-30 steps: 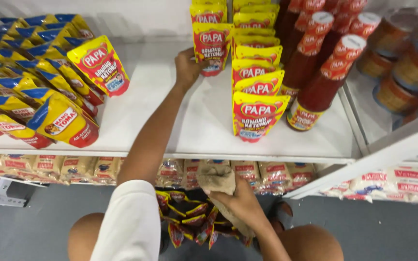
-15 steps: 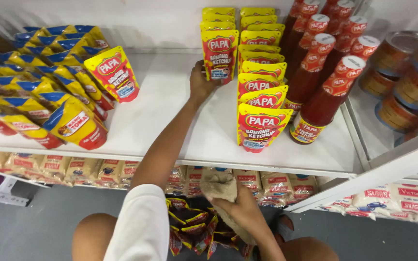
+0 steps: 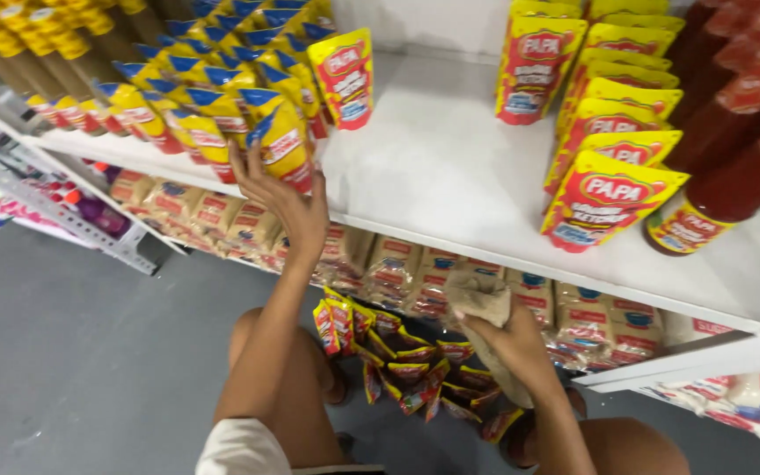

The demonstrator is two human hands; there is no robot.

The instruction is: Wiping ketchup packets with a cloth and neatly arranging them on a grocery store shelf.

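Shelf point(image 3: 450, 167), white and broad, runs across the upper half of the frame, with a lower tier of tan packets point(image 3: 398, 268) beneath its front edge. Yellow ketchup pouches point(image 3: 604, 132) stand in a row at upper right, red sauce bottles point(image 3: 732, 132) just beside them at the right edge. A second bank of yellow pouches with blue tops point(image 3: 213, 97) fills the upper left, and one lone pouch point(image 3: 342, 77) stands near top centre. A heap of small sachets point(image 3: 406, 374) lies on the grey floor point(image 3: 72, 352) at lower centre, between the person's knees. The left hand point(image 3: 288, 207), fingers spread open and gripping nothing, reaches up at centre left and touches the front blue-topped pouch point(image 3: 279, 141) at the shelf edge. The right hand point(image 3: 507, 339), at lower centre right, is closed around a tan cloth point(image 3: 478, 299), held just below the shelf edge.
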